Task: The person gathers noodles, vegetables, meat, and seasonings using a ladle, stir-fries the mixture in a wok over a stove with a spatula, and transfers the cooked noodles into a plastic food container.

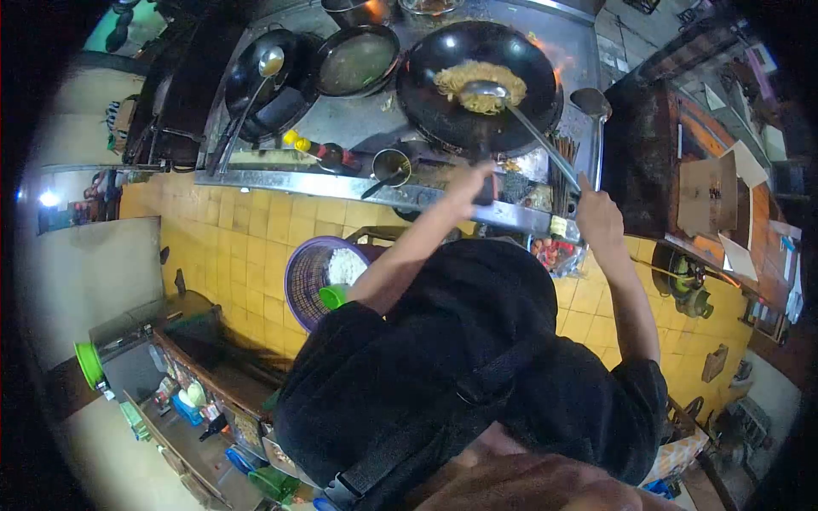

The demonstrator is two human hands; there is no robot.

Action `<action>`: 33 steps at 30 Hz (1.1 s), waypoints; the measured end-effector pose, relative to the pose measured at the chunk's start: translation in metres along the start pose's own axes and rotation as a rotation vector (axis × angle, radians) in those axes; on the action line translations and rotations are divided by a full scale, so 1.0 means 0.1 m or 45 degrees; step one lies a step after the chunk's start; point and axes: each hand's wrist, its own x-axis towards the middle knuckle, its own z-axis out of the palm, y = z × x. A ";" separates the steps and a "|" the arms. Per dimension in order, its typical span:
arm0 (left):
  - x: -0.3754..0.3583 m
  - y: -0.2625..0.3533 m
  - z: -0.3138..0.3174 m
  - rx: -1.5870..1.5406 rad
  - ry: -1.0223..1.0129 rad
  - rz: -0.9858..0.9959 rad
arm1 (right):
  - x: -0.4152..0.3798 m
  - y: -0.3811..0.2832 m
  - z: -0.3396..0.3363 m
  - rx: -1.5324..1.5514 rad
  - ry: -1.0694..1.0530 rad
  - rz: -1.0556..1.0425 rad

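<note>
A large black wok sits over flames on the stove, with noodles in its middle. My left hand, blurred by motion, is closed round the wok's handle at the stove's front edge. In my right hand is the end of a long metal ladle, fingers wrapped about it. The ladle's bowl rests on the noodles.
Left of the wok are a dark pan and another wok with a ladle across it. A metal cup stands near the front edge. A purple basket holding white stuff and a green scoop stands below. Flames rise behind the wok.
</note>
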 end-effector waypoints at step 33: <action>-1.09 -2.63 -3.37 0.523 1.626 0.080 | 0.83 -0.44 1.33 1.332 -0.395 -0.120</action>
